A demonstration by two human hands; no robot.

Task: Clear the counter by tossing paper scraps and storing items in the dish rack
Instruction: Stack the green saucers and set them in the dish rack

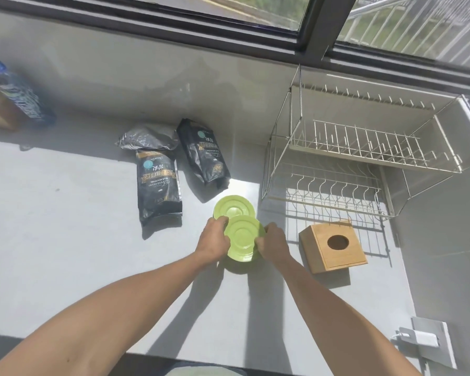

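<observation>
Two light green saucers lie on the grey counter (pixel 65 213). The near green saucer (pixel 243 237) is held at its left rim by my left hand (pixel 215 240) and at its right rim by my right hand (pixel 273 244); it looks slightly lifted and overlaps the far green saucer (pixel 232 207), which rests flat behind it. The two-tier wire dish rack (pixel 364 156) stands to the right at the back, with nothing on its tiers.
Two black coffee bags (pixel 158 185) (pixel 204 153) lie left of the saucers. A wooden tissue box (pixel 334 245) sits right of my right hand. A blue-capped bottle (pixel 17 93) stands far left. A white charger (pixel 423 339) sits on a wall outlet at lower right.
</observation>
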